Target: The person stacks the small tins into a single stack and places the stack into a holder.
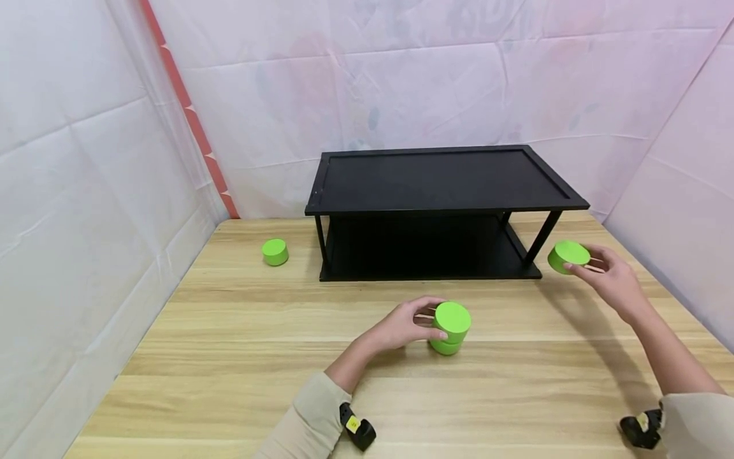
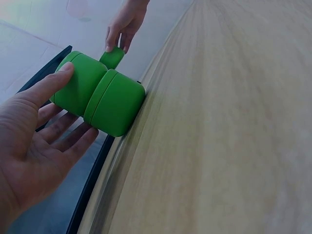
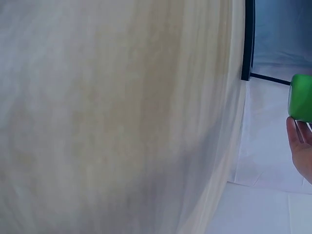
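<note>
Two green round lidded tins stand stacked on the table in front of the black rack. My left hand holds the upper tin between thumb and fingers, and the lower tin is directly beneath it. In the left wrist view a lid seam shows on the upper tin and on the lower tin. At the rack's right front corner my right hand grips another green tin, raised off the table. That tin is cut off by the frame edge in the right wrist view.
A two-tier black rack stands at the back of the wooden table. To its left sits one more green tin. White sheets enclose the table at the back and sides.
</note>
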`<state>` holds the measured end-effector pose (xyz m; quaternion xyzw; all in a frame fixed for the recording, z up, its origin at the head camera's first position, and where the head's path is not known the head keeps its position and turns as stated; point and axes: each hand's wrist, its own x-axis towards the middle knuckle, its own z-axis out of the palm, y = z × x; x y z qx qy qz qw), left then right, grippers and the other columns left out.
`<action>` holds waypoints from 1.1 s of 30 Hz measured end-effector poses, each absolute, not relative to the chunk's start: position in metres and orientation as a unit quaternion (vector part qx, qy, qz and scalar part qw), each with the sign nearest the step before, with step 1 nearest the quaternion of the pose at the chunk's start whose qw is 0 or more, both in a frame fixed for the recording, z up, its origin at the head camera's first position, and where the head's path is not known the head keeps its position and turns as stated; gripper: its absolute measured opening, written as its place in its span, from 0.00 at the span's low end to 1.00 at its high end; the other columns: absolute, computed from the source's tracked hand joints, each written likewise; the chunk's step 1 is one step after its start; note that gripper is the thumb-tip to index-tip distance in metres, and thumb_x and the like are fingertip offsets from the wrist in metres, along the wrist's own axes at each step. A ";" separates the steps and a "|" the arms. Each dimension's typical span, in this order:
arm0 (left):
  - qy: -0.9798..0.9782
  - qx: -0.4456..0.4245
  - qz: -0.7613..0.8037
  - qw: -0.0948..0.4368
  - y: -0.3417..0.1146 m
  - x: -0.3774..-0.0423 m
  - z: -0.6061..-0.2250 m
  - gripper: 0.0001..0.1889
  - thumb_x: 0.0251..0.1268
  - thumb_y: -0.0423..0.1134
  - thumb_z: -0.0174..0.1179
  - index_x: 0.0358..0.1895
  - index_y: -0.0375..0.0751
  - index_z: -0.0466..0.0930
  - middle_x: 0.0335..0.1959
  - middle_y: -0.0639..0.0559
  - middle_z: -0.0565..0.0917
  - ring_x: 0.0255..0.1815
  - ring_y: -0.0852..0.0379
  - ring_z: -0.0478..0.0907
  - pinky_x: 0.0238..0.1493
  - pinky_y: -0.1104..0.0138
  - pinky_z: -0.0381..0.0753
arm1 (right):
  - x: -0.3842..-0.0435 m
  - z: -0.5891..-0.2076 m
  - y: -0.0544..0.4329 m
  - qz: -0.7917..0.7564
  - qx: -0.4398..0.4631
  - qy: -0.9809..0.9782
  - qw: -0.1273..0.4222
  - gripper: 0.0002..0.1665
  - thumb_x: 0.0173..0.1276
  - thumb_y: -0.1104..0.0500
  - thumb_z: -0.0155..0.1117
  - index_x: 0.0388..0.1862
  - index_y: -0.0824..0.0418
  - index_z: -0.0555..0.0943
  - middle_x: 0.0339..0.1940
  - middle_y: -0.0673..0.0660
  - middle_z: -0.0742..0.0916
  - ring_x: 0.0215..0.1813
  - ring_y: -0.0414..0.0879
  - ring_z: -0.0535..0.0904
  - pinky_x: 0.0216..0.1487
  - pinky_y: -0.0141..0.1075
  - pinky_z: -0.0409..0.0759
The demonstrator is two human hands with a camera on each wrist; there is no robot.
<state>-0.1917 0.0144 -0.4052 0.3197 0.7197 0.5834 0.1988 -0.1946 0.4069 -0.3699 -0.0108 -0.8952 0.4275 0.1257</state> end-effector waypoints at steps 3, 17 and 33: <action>0.721 0.319 0.582 0.198 0.014 -0.192 -0.405 0.28 0.55 0.33 0.66 0.61 0.41 0.69 0.52 0.55 0.75 0.52 0.63 0.72 0.51 0.73 0.72 | -0.194 -0.368 0.404 0.436 -0.004 -0.891 0.127 0.36 0.63 0.53 0.64 0.66 0.65 0.63 0.43 0.34 0.71 0.40 0.20 0.67 0.36 0.15 0.70; 0.719 0.320 0.584 0.199 0.014 -0.192 -0.405 0.28 0.55 0.33 0.66 0.61 0.41 0.69 0.52 0.55 0.75 0.52 0.63 0.72 0.51 0.73 0.72 | -0.190 -0.357 0.384 0.436 0.028 -0.891 0.121 0.37 0.63 0.55 0.63 0.65 0.69 0.61 0.46 0.38 0.72 0.40 0.19 0.67 0.37 0.16 0.71; 0.723 0.319 0.580 0.199 0.013 -0.192 -0.405 0.28 0.55 0.34 0.66 0.61 0.42 0.69 0.52 0.56 0.75 0.53 0.63 0.72 0.51 0.73 0.72 | -0.190 -0.354 0.366 0.452 0.053 -0.883 0.118 0.35 0.63 0.60 0.64 0.64 0.71 0.62 0.44 0.35 0.73 0.41 0.19 0.69 0.38 0.17 0.73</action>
